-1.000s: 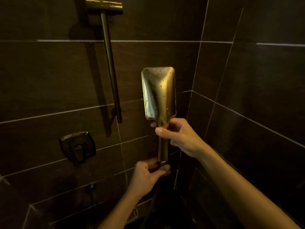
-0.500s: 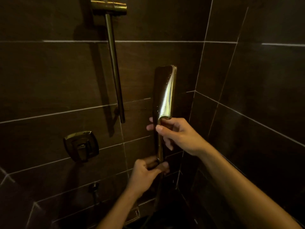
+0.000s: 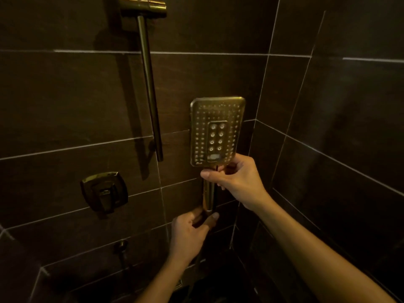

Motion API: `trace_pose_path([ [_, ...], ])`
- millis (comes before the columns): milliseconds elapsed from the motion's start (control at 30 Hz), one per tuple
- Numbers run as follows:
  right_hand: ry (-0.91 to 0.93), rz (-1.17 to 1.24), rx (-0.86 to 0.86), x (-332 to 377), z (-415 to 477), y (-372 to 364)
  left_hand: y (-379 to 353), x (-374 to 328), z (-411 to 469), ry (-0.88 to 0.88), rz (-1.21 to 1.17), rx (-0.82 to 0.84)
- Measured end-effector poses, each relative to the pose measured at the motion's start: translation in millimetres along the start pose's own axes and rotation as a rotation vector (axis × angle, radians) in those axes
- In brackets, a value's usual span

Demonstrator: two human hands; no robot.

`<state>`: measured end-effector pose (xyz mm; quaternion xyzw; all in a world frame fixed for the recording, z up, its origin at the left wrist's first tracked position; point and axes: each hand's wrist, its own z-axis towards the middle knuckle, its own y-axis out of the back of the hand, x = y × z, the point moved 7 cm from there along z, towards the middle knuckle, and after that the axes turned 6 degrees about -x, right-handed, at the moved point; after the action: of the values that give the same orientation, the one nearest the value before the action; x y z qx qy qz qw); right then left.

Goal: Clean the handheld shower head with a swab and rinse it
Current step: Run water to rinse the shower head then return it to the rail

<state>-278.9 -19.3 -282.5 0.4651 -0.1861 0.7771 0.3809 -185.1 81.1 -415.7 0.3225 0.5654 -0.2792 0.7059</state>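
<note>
The handheld shower head (image 3: 216, 130) is held upright in front of the tiled wall (image 3: 65, 106), near the corner of the shower, and its spray face is turned to the camera. The head is a rounded rectangle of shiny brass-coloured metal, with rows of small pale nozzles around an inner panel that has bigger round nozzles. Its narrow handle (image 3: 207, 195) goes straight down, toward six o'clock.

The right hand (image 3: 238, 182) is clamped on the neck, just where the head meets the handle, with thumb and fingers curled round it. The left hand (image 3: 190, 235), at six o'clock from the right one, grips the lower end of the handle with thumb and fingers closed around it. The two hands are apart.

At ten o'clock from the head a metal slide bar (image 3: 149, 88) hangs from a bracket (image 3: 142, 7). At eight o'clock a square valve control (image 3: 104, 193) sits on the wall. The tiles are dark, large and smooth, with thin pale grout lines
</note>
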Motion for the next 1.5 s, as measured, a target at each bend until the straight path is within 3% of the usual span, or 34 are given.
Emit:
trace_pose_path([
  [67,-0.036,-0.037,-0.005,-0.4,1.1,0.2,-2.3,0.2,1.1,0.016,-0.007,0.070],
  [167,-0.155,-0.013,0.186,-2.2,1.2,-5.8,-9.3,-4.3,-1.1,0.025,-0.063,0.253],
  [300,-0.167,0.151,0.471,4.5,-5.2,-18.1,-10.0,-8.6,-6.9,0.050,-0.199,0.320],
  [433,-0.254,0.256,0.575,-0.8,-12.7,-23.5,-11.4,-7.0,-15.5,0.057,-0.233,0.406],
  [567,-0.230,0.206,0.399,-6.0,-8.9,-21.6,-5.4,-7.5,-17.5,0.070,-0.216,0.304],
  [767,-0.160,0.027,-0.004,-8.9,-10.1,-11.9,9.6,-14.3,-20.4,-0.009,0.031,-0.083],
  [833,-0.168,0.040,-0.064,-11.6,-10.4,-8.8,8.1,-16.0,-20.7,-0.042,0.028,-0.073],
  [900,-0.220,0.092,0.021,-12.8,-11.3,-9.2,3.8,-16.3,-20.8,-0.054,0.008,0.030],
  [1000,-0.250,0.147,0.319,-7.5,-15.9,-18.5,1.1,-18.9,-21.8,-0.032,-0.053,0.225],
  [1100,-0.327,0.400,0.617,4.0,-24.1,-26.1,3.5,-19.9,-22.3,-0.039,-0.099,0.370],
  [1167,-0.341,0.517,0.688,10.9,-27.0,-28.1,4.2,-20.9,-23.4,-0.052,-0.107,0.425],
  [1267,-0.329,0.467,0.587,3.5,-24.1,-27.1,6.1,-22.6,-25.2,-0.061,-0.070,0.379],
  [1500,-0.322,0.407,0.208,-5.3,-14.7,-22.5,16.4,-26.1,-26.6,-0.104,0.050,0.095],
])
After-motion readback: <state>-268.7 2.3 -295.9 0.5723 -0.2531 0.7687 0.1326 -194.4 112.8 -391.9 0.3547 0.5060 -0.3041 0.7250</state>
